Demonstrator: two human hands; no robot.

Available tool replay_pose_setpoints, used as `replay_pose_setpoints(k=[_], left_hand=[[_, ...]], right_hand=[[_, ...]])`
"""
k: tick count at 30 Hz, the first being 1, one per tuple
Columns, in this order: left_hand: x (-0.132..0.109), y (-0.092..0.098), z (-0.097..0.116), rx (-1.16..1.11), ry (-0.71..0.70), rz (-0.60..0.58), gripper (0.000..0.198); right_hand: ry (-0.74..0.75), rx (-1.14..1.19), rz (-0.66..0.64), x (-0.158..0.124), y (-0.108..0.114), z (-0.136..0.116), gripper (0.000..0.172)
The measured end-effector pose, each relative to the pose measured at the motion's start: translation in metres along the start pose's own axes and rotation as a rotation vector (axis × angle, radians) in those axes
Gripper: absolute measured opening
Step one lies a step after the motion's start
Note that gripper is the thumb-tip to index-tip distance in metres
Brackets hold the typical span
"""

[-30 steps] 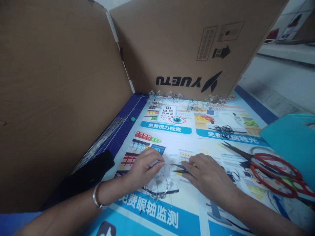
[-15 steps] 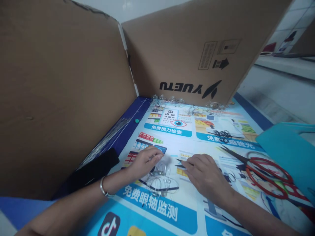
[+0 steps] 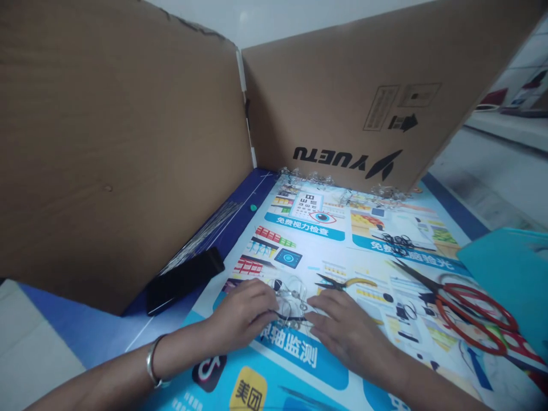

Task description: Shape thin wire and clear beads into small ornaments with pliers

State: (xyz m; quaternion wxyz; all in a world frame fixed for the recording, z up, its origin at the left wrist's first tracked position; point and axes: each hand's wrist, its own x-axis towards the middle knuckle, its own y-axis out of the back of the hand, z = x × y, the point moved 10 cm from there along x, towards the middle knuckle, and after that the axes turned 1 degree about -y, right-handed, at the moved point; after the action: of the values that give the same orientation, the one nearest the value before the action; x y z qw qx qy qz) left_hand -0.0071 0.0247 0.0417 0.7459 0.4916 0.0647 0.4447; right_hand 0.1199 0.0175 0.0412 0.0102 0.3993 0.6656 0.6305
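A loose tangle of thin clear wire with small beads (image 3: pixel 293 297) lies on the printed sheet between my two hands. My left hand (image 3: pixel 248 311), with a silver bangle at the wrist, is at the tangle's left side, its fingers bent together; what they pinch, if anything, is hidden. On the right side, my right hand (image 3: pixel 346 328) reaches to the tangle with thumb and fingers apart, near its edge. Just beyond the right hand lie pliers with yellow handles (image 3: pixel 357 282), dark jaws pointing left.
Red-handled scissors (image 3: pixel 466 308) lie at the right beside a turquoise sheet (image 3: pixel 509 274). A black phone (image 3: pixel 186 279) and thin wires (image 3: pixel 205 228) are on the left. Cardboard panels (image 3: pixel 342 103) stand behind, with beaded wire pieces (image 3: pixel 385 193) at their foot. Black loops (image 3: pixel 396 241) lie nearer.
The pliers have left my right hand and lie on the sheet. Both hands have come nearer to the beaded wire, my left hand lower. The whole view has shifted slightly.
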Motion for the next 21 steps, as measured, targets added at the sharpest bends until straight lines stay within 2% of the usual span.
replay_pose_setpoints(k=[3, 8, 11, 16, 21], left_hand=[[-0.009, -0.015, 0.003, 0.118, -0.005, -0.127, 0.008], [-0.008, -0.015, 0.005, 0.251, -0.042, -0.132, 0.009], [-0.005, -0.014, 0.000, 0.275, -0.019, -0.127, 0.010], [-0.001, -0.008, -0.015, 0.227, 0.051, -0.067, 0.011], [0.002, 0.008, -0.025, 0.062, 0.055, 0.089, 0.017]], right_hand=[[-0.010, -0.005, -0.035, 0.000, -0.005, 0.002, 0.017], [-0.015, -0.052, -0.050, 0.000, -0.006, 0.001, 0.019], [-0.024, -0.066, -0.047, -0.002, -0.007, -0.001, 0.019], [-0.047, -0.017, -0.053, -0.005, -0.007, -0.002, 0.020], [-0.101, 0.020, 0.063, -0.004, 0.010, 0.013, 0.013]])
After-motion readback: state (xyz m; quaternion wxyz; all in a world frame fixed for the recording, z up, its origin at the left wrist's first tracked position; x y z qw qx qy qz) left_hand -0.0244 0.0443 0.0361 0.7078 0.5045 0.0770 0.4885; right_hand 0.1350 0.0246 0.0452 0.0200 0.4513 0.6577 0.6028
